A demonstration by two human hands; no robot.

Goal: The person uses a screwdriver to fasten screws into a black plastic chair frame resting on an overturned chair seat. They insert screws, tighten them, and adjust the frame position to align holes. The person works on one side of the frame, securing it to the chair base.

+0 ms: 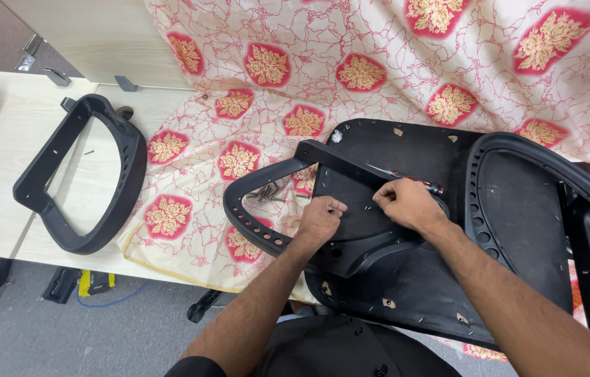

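An upturned black office chair seat with a fabric-covered underside (406, 293) is lying on a pale wooden counter (2, 146), over a cream cloth printed with red and gold floral patches (392, 42). Both hands are resting on the seat's black plastic mounting plate (357, 230) at the middle of the view. The left hand (320, 218) is curled into a loose fist, its fingertips pinched together on something too small to make out. The right hand (408, 204), at 3 o'clock from the left and just beside it, is closed around a slim screwdriver with a red and black handle (417, 181), whose shaft is pointing toward 10 o'clock. A black curved plastic armrest bracket (260, 216) is sticking out from the seat toward 9 o'clock, with a small heap of metal bolts (267, 193) lying on the cloth inside its curve. A separate black plastic chair-back frame (82, 185) is lying on the bare counter at 9 o'clock, well apart from the hands.
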